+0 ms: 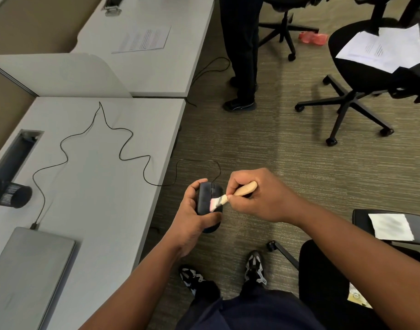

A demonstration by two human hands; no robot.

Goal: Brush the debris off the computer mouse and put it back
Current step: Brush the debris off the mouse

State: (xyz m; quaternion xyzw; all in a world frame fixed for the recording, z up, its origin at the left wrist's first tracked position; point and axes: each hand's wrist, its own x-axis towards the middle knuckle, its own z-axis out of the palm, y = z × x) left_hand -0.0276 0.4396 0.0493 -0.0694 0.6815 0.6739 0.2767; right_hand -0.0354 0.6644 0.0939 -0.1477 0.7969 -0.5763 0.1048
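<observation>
Left of both hands, grey desk (104,191) with looping mouse cable (94,148), left hand (192,210) wrapped around black computer mouse (205,198) off the desk edge, right hand (256,196) pinching wooden-handled brush (237,192), pink bristles touching mouse top

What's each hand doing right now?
Left hand: holding the mouse off the desk.
Right hand: holding the brush, bristles on the mouse.
</observation>
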